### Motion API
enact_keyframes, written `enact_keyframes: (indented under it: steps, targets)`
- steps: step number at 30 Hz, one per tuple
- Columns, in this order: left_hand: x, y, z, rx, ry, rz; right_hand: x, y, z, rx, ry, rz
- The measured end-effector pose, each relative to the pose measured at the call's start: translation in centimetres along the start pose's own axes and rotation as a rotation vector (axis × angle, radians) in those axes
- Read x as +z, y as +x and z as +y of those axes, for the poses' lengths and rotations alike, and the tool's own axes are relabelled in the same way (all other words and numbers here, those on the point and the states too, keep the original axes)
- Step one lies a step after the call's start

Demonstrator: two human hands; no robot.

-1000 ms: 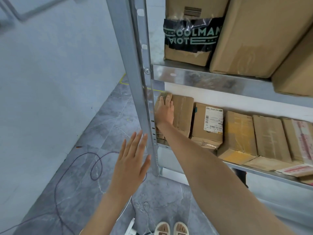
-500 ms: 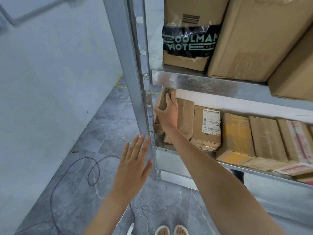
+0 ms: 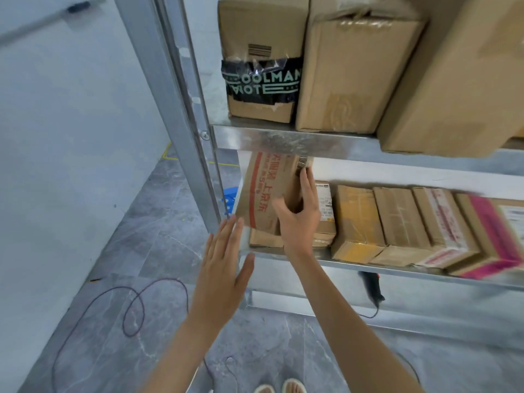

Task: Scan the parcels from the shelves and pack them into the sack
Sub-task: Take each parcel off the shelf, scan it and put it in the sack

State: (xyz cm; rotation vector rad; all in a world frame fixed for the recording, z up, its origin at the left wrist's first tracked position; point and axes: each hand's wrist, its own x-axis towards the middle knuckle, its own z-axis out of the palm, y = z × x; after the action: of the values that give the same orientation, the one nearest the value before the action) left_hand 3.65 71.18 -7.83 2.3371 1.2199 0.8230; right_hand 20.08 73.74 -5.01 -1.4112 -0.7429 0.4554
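My right hand grips a brown cardboard parcel with red print at the left end of the lower shelf. The parcel is tilted and partly lifted out, its top just under the upper shelf's edge. My left hand is held flat and open just below and left of the parcel, in front of the shelf post, holding nothing. Several more brown parcels stand in a row on the lower shelf to the right. The sack is out of sight.
Big cardboard boxes fill the upper shelf, one with black printed tape. A black handheld device with a cable lies under the lower shelf. A dark cable loops on the grey floor. A blue object sits behind the post.
My right hand has pulled the leftmost parcel up and out of the row, tilting it toward me. My left hand has risen closer to the parcel.
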Motion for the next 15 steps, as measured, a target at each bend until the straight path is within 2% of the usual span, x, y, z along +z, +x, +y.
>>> enact_keyframes:
  steps: [5, 10, 13, 15]
  targets:
    - [0.8, 1.7, 2.6, -0.093, -0.239, 0.004, -4.2, -2.4, -1.0, -0.059, 0.061, 0.06]
    - [1.8, 2.5, 5.2, -0.16, -0.32, 0.006, -9.4, -5.6, -1.3, 0.013, 0.052, 0.036]
    - [3.0, 2.3, 7.2, -0.254, -0.318, -0.04, -13.0, -6.9, -1.6, 0.065, 0.077, 0.017]
    - [4.2, 1.7, 9.5, -0.293, -0.404, -0.111, -15.5, -7.8, -1.7, 0.094, 0.086, 0.004]
